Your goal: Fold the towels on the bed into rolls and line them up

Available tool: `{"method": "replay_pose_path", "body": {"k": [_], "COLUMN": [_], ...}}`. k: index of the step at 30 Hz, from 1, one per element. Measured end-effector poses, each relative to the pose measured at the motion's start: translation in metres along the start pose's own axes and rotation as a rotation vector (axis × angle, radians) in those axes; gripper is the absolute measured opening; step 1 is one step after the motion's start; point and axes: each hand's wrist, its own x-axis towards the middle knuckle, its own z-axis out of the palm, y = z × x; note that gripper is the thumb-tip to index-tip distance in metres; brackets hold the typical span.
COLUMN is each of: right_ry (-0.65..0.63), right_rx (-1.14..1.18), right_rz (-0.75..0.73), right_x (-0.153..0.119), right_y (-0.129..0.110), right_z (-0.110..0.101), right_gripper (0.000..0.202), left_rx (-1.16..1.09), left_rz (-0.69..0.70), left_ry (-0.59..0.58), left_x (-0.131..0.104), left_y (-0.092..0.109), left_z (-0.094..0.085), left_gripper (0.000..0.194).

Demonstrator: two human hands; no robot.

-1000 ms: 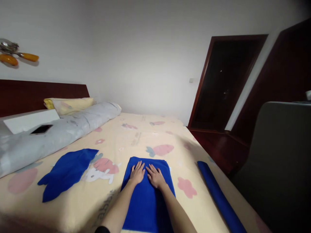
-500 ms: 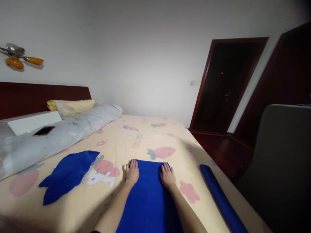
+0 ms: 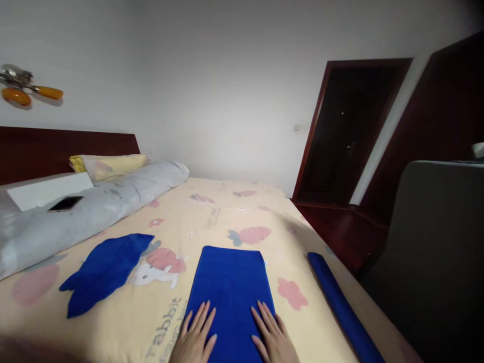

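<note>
The bed [image 3: 212, 222] lay under a pale sheet printed with carrots and a rabbit, with a plain wall behind it and a dark door [image 3: 351, 131] beyond its right side. My left hand [image 3: 194, 340] rested palm down on the near left part of the flat blue cloth [image 3: 230, 282], fingers moderately spread, gripping nothing; my right hand [image 3: 275, 340] matched it near the right edge, also open and holding nothing. The cloth lay between and beneath them, its far edge nearly straight and its surface mostly smooth. I judged that light, equal pressure through both palms suited it best, since pushing harder on one side could skew the edges or ruck up the soft sheet below. Slow strokes with relaxed fingers seemed wiser than quick ones, and I thought the side edges deserved the same care as the middle. Further out, a long blue roll [image 3: 344, 312] lay apart on the right, near the bed's edge, and a loose blue piece [image 3: 109, 267] lay to the left. Beyond that, a phone [image 3: 66, 203] rested on the grey bolster-like bundle [image 3: 124, 194], beside a white box [image 3: 49, 190].
</note>
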Motion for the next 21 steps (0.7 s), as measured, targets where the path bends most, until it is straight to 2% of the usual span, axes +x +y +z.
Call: {"method": "replay_pose_path", "body": {"k": [3,8,11,14,18,21], "right_ry": [0.079,0.108,0.163,0.259,0.361,0.384], "right_rx": [-0.105,-0.175,-0.179,-0.199,-0.212,-0.139], "right_rz": [-0.010,-0.139,-0.248,-0.303,-0.324,-0.268], "right_x": [-0.027,-0.051,-0.058,-0.056,-0.048,-0.047], "right_y": [0.019,0.031,0.033,0.029,0.018,0.008], "right_z": [-0.003,-0.020,-0.029,-0.035,-0.040,-0.041], "right_gripper": [0.069,0.068,0.051,0.033,0.028,0.023], "left_rx": [0.108,0.089,0.063,0.012,-0.043,-0.087], "left_rz": [0.105,0.217,0.188,0.153,0.135,0.119], "left_ry": [0.072,0.047,0.059,0.063,0.050,0.061], "left_x": [-0.022,-0.048,-0.060,-0.061,-0.055,-0.051], "left_y": [-0.019,-0.043,-0.049,-0.051,-0.053,-0.054], "left_z": [-0.022,-0.043,-0.044,-0.040,-0.036,-0.036], "left_gripper": [0.060,0.050,0.053,0.056,0.053,0.051]}}
